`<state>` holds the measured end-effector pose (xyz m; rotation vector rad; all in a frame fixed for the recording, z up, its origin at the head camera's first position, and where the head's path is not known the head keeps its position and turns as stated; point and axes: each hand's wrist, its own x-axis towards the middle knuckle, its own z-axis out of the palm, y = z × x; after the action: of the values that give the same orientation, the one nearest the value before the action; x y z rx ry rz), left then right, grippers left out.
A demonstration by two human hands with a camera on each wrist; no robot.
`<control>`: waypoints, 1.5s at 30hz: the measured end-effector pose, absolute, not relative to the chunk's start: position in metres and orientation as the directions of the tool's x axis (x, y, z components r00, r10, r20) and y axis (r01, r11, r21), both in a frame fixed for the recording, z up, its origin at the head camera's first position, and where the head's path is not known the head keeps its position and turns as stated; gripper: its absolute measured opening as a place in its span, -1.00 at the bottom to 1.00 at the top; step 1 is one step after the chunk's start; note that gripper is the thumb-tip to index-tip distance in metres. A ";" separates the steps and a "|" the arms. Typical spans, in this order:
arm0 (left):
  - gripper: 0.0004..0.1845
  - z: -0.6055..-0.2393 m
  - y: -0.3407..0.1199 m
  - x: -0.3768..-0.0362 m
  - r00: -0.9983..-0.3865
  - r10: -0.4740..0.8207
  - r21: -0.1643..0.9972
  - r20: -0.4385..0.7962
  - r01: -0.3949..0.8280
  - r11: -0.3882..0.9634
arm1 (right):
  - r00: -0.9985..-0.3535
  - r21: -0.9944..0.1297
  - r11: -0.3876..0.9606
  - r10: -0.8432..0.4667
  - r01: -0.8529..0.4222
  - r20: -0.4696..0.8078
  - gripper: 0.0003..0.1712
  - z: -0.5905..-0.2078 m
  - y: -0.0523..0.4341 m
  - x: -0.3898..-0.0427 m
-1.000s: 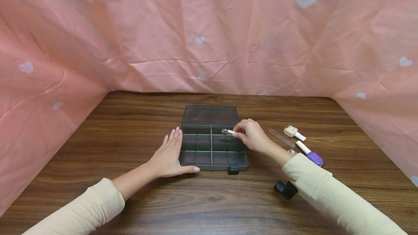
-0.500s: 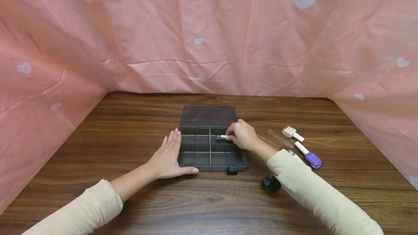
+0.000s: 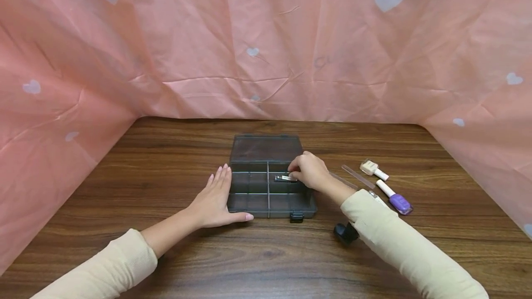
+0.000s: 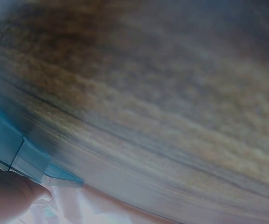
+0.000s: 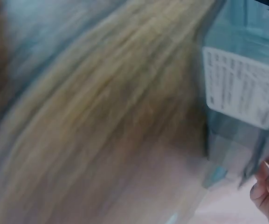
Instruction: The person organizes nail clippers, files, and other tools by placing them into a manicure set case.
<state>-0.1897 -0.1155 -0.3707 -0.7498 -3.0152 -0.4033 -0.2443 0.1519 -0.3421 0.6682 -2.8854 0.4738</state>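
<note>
From where I stand, the person's left hand [image 3: 209, 202] lies straight-fingered along the left side of the box [image 3: 282, 213], thumb out at its near edge; that grip holds nothing, and seems placed to stop the box sliding. The lid [image 3: 266, 149] is folded back on the far side, leaving the compartments exposed from above.

The right hand [image 3: 312, 172] bends over the right half, fingertips at the right end of a clipper [image 3: 284, 178], probably to guide it in flat. The clipper lies nearly level, right of the long divider [image 3: 268, 188]; whether the grip pinches or merely touches it, I cannot tell, nor whether it rests on the floor there.

Right of the box, on the bench [image 3: 187, 262], are 2 bottles, 1 cream [image 3: 368, 167] and 1 purple [image 3: 400, 203], beside a thin file [image 3: 358, 176], seemingly grouped within the right arm's reach. A second strip [image 3: 343, 180] is partly hidden.
</note>
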 end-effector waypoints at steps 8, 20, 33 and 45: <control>0.33 -0.369 -0.115 -0.190 -0.886 0.460 0.249 0.065 0.460 0.852 | -0.811 -0.357 0.757 -0.372 -0.547 0.451 -0.92 -0.323 0.177 -0.234; 0.32 -0.367 -0.118 -0.189 -0.890 0.452 0.255 0.068 0.453 0.854 | -0.770 -0.351 0.751 -0.315 -0.560 0.555 -0.91 -0.322 0.207 -0.206; 0.33 -0.368 -0.118 -0.191 -0.886 0.459 0.262 0.061 0.458 0.850 | -0.768 -0.333 0.776 -0.283 -0.536 0.575 -0.78 -0.347 0.228 -0.177; 0.32 -0.367 -0.118 -0.191 -0.888 0.456 0.275 0.056 0.452 0.848 | -0.786 -0.343 0.810 -0.215 -0.475 0.579 -0.64 -0.363 0.252 -0.150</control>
<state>-0.1910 -0.1175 -0.3673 -0.7443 -3.0313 -0.4463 -0.1505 0.2524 -0.3626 0.5099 -2.4654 0.6562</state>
